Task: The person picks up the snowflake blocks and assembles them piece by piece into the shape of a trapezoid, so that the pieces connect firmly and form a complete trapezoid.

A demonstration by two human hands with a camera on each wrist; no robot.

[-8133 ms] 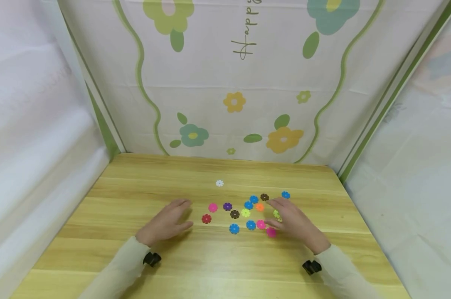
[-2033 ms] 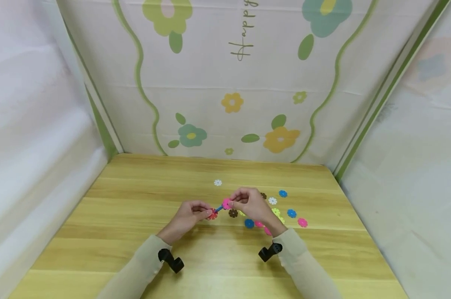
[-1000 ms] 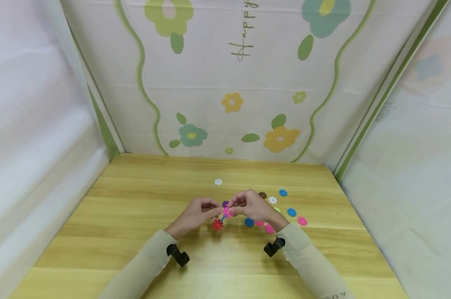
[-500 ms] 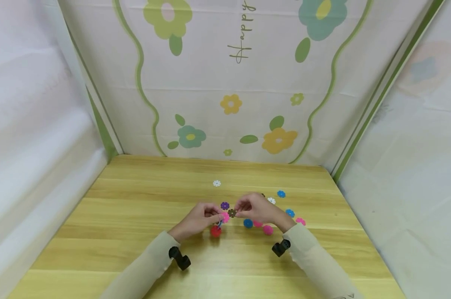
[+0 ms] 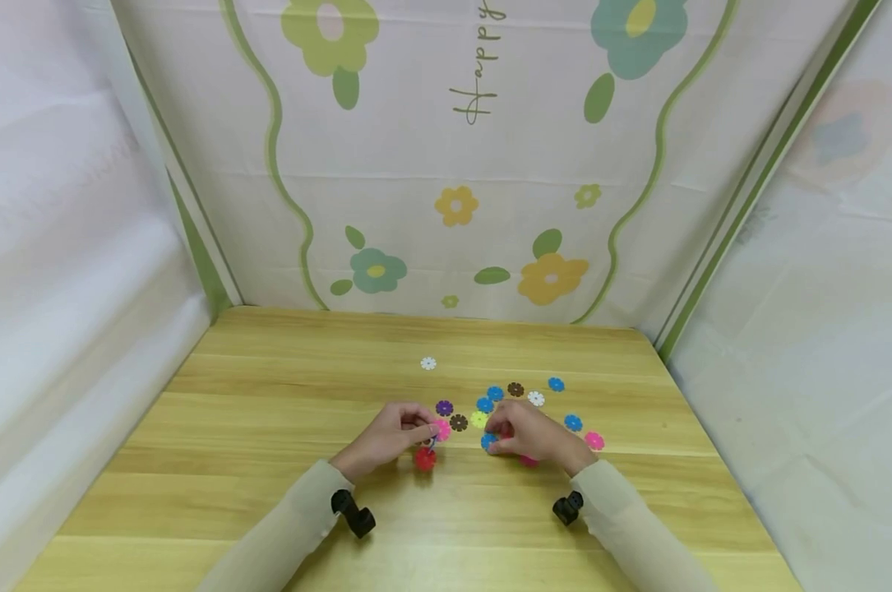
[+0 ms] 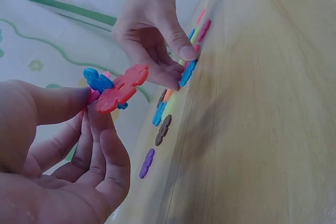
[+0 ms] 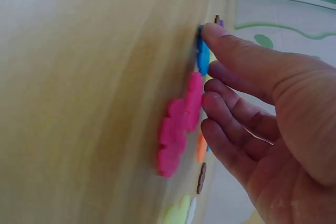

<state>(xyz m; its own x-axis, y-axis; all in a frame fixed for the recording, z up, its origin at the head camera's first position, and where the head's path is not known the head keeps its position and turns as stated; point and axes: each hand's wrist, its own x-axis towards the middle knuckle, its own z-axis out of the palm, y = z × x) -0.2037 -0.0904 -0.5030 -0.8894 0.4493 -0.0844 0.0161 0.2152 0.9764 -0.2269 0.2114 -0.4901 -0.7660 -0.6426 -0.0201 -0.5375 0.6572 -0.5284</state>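
Observation:
My left hand [image 5: 386, 436] pinches a small joined chain of plastic snowflake discs between thumb and fingers. A pink disc [image 5: 443, 429] is at the fingertips, and a red disc [image 5: 425, 459] hangs below it. In the left wrist view a blue disc [image 6: 97, 80] slots into the red one, standing crosswise. My right hand [image 5: 530, 432] is down among the loose discs. Its thumb and fingertips are at the edges of a blue snowflake disc [image 7: 202, 53] near the table surface. Two pink discs [image 7: 170, 140] lie right beside that hand, partly hidden under it in the head view.
Loose discs lie about on the wooden table [image 5: 305, 353]: purple [image 5: 444, 408], brown [image 5: 458, 423], yellow [image 5: 478, 419] and several blue ones. A white disc [image 5: 428, 363] lies farther back. A pink disc [image 5: 594, 441] sits at the right. Fabric walls [image 5: 386, 148] enclose the table.
The left hand took hold of the chain's pink disc as the right hand let go. The right hand has since moved right, from near the brown disc to the blue disc.

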